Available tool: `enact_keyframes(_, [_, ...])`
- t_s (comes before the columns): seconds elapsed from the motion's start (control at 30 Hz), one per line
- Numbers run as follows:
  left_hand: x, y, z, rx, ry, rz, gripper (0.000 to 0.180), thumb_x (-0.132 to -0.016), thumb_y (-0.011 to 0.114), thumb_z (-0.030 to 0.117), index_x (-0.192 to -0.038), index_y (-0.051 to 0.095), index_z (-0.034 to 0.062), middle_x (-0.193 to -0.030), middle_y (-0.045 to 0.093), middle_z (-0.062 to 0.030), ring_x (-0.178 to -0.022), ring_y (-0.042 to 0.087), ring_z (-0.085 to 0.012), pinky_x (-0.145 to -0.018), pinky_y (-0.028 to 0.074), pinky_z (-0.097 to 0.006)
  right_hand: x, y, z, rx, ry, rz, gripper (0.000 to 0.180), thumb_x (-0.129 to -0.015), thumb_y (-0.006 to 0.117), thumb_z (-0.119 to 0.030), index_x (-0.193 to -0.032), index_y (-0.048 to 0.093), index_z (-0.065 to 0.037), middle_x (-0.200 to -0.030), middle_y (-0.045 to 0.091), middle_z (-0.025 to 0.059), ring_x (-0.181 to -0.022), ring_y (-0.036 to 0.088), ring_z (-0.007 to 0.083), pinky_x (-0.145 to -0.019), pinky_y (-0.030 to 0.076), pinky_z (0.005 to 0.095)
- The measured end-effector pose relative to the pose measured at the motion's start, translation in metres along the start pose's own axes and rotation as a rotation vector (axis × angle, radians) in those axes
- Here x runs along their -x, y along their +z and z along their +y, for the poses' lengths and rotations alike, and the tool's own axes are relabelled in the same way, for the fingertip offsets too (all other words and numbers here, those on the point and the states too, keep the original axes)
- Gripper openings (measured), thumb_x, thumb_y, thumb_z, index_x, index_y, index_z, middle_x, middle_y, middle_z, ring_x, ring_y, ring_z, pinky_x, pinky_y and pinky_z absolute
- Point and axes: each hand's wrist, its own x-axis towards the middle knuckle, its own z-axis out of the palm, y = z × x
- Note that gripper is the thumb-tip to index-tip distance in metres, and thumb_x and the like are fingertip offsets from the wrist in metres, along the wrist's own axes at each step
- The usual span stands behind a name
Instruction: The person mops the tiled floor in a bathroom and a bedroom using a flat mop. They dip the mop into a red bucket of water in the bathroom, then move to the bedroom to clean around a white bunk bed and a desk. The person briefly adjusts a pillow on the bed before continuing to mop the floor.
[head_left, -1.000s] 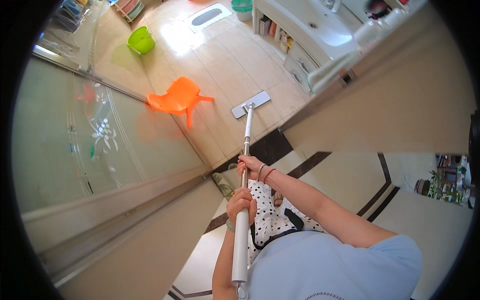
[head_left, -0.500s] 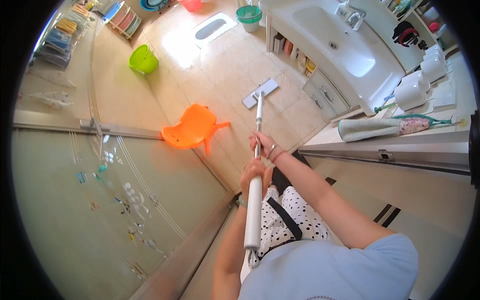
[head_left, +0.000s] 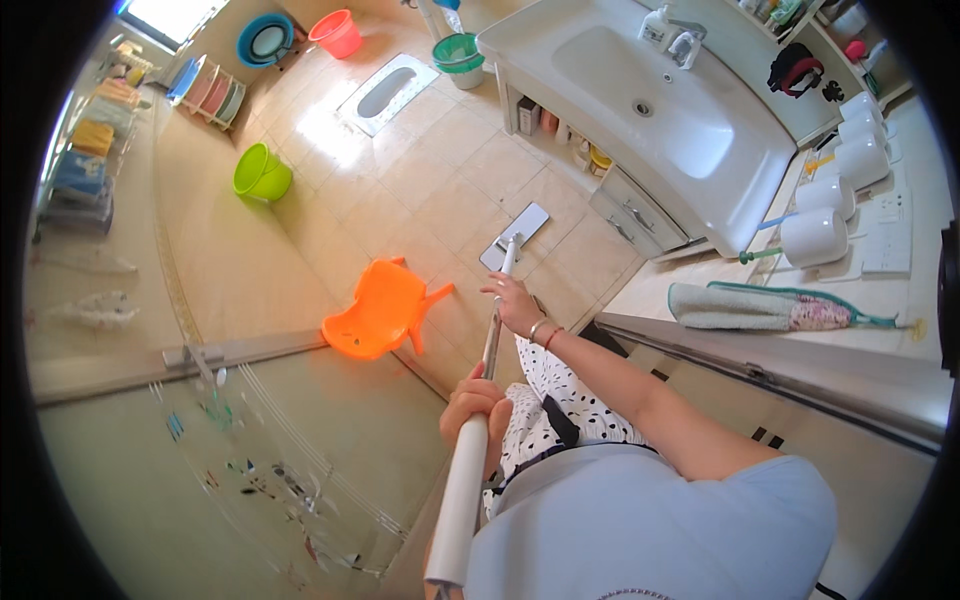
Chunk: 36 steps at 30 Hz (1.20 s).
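Note:
A flat mop with a long white pole slants away from my body to its pale rectangular head (head_left: 516, 237), which rests on the tiled floor. Around the upper pole, just below the thick white handle grip (head_left: 460, 505), my left hand (head_left: 476, 408) is closed. Farther down the pole my right hand (head_left: 513, 305) holds it, fingers curled loosely over the shaft. Left of the mop stands an orange plastic chair (head_left: 378, 312), apart from the pole.
A white washbasin cabinet (head_left: 640, 215) flanks the mop on the right. Beyond lie a squat toilet (head_left: 388, 92), a teal-lined bin (head_left: 458, 60), a green bucket (head_left: 262, 175) and a red basin (head_left: 337, 36). A frosted glass door (head_left: 240, 470) stands at left; a towel (head_left: 740, 306) hangs right.
The view has tilted, so the room sits lower in it. My hands are farther apart on the pole, and the handle's near end has swung left. The mop head has turned slightly.

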Motion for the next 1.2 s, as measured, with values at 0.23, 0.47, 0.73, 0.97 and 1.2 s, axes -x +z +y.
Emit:
enact_keyframes(0.23, [-0.086,0.001,0.015,0.06,-0.015,-0.052,0.022,-0.082,0.073,0.019,-0.081,0.056,0.0045,-0.075,0.061,-0.008,-0.076,0.061,-0.0218,-0.102,0.041,-0.051,-0.074,-0.023,0.035,-0.27,0.117,-0.502,0.015,-0.082,0.054,-0.003,-0.092,0.064,-0.008,-0.098,0.063,0.0107,-0.105,0.055,0.0314,-0.095,0.045,0.0403])
enact_keyframes(0.47, [-0.126,-0.017,0.03,0.116,0.099,-0.069,0.032,-0.086,0.07,0.027,-0.076,0.05,0.0042,-0.081,0.057,-0.0115,-0.078,0.06,-0.0238,-0.088,0.052,-0.051,-0.067,-0.038,0.003,0.155,-0.026,-0.35,0.033,-0.085,0.069,-0.039,-0.079,0.057,-0.009,-0.081,0.06,0.0102,-0.094,0.055,0.0289,-0.074,0.051,0.0395])
enact_keyframes(0.73, [-0.188,-0.024,-0.042,0.357,-0.292,-0.524,0.018,-0.081,0.069,0.002,-0.076,0.051,0.0031,-0.08,0.062,-0.0117,-0.08,0.062,-0.0254,-0.081,0.051,-0.039,-0.033,-0.074,0.05,0.086,0.285,-0.145,0.019,-0.079,0.069,-0.016,-0.073,0.054,-0.006,-0.078,0.061,0.0106,-0.086,0.056,0.0313,-0.075,0.048,0.0408])
enact_keyframes(0.97, [-0.23,-0.033,-0.083,0.291,-0.467,-0.385,0.01,-0.087,0.056,-0.001,-0.081,0.05,0.0037,-0.076,0.059,-0.0087,-0.079,0.06,-0.0214,-0.098,0.044,-0.046,-0.061,-0.032,0.068,0.121,0.39,0.177,0.02,-0.079,0.069,-0.012,-0.073,0.051,-0.006,-0.075,0.056,0.0108,-0.081,0.053,0.0314,-0.076,0.044,0.0386])
enact_keyframes(1.2, [-0.25,-0.087,-0.111,0.18,-0.507,-0.296,0.011,-0.085,0.061,-0.004,-0.084,0.052,0.0028,-0.083,0.063,-0.0081,-0.083,0.062,-0.0192,-0.099,0.045,-0.047,-0.098,0.005,0.067,0.128,0.415,-0.11,0.013,-0.077,0.068,-0.009,-0.081,0.055,-0.008,-0.086,0.059,0.0096,-0.091,0.056,0.0323,-0.08,0.047,0.0396])
